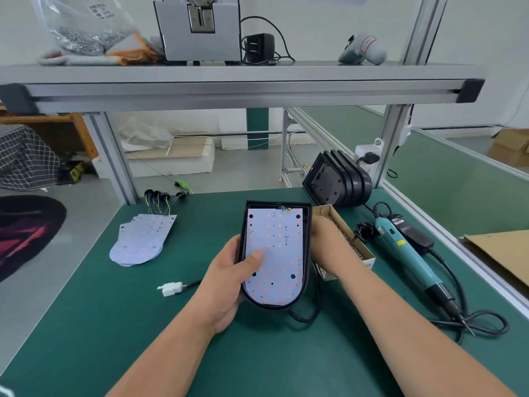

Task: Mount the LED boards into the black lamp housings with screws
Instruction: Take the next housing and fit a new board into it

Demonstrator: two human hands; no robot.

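Holding a black lamp housing over the counter, long axis running away from the body, rounded end nearest, square end with the wires farthest. Wrapping the left hand round the housing's left edge, grip closed on it, thumb pressing flat on the LED board seated face-up inside. Keeping the right hand at the housing's right edge, over the cardboard box of screws; cannot tell that grip, fingertips hidden. Farther right of the housing, an electric screwdriver; well to its left, a fan of spare LED boards; beyond its far right corner, stacked housings.
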